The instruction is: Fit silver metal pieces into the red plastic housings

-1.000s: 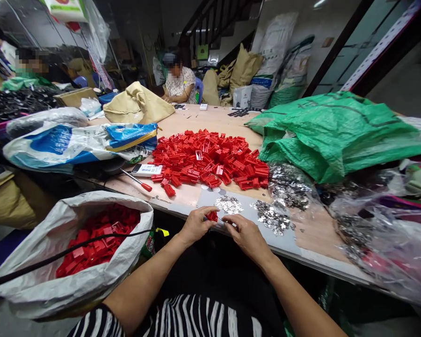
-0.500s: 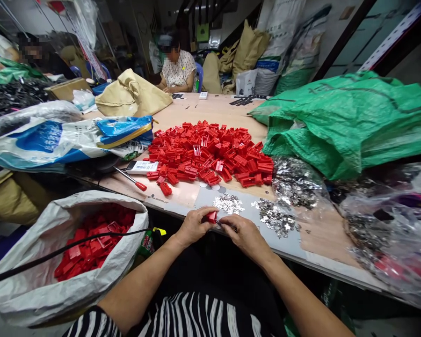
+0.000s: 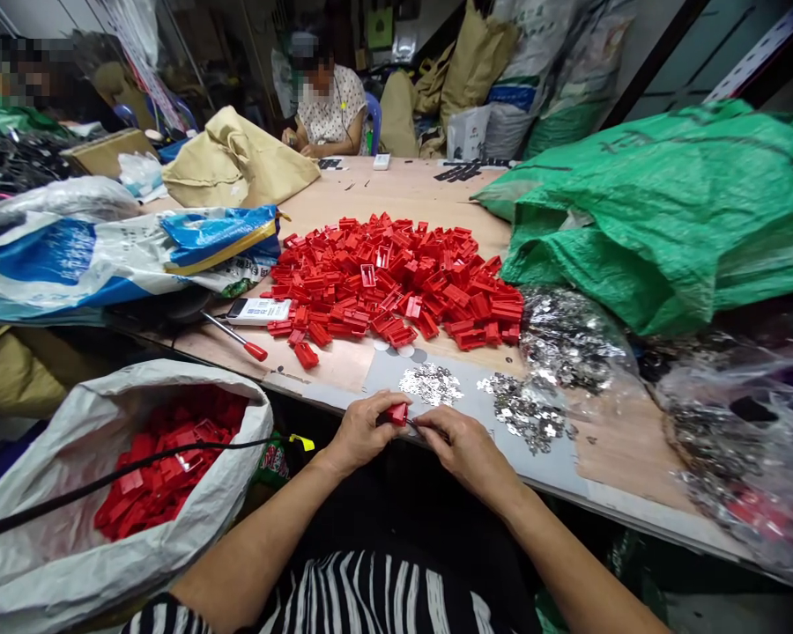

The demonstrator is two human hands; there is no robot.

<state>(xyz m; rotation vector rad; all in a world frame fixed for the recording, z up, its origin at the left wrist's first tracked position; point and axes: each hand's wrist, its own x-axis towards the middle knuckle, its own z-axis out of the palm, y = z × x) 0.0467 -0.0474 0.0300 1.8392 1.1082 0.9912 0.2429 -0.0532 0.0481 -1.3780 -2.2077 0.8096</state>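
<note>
My left hand (image 3: 360, 430) is closed round a small red plastic piece (image 3: 396, 413) at the near table edge. My right hand (image 3: 459, 447) is pinched against that piece, its fingertips closed on something thin that I cannot make out. Just beyond the hands lie small heaps of shiny metal bits (image 3: 431, 384) on a grey sheet (image 3: 476, 414). A large pile of the same red plastic pieces (image 3: 396, 282) covers the middle of the table.
A white sack of red pieces (image 3: 165, 471) stands open at my lower left, a black cable across it. A red-handled screwdriver (image 3: 236, 339) and a phone (image 3: 259, 310) lie left of the pile. Green bag (image 3: 661, 211) and clear bags of metal bits (image 3: 733, 431) fill the right. A person sits at the far end.
The hands stay together on the red piece with little movement. The view has tilted downward, so everything on the table sits higher in the picture.
</note>
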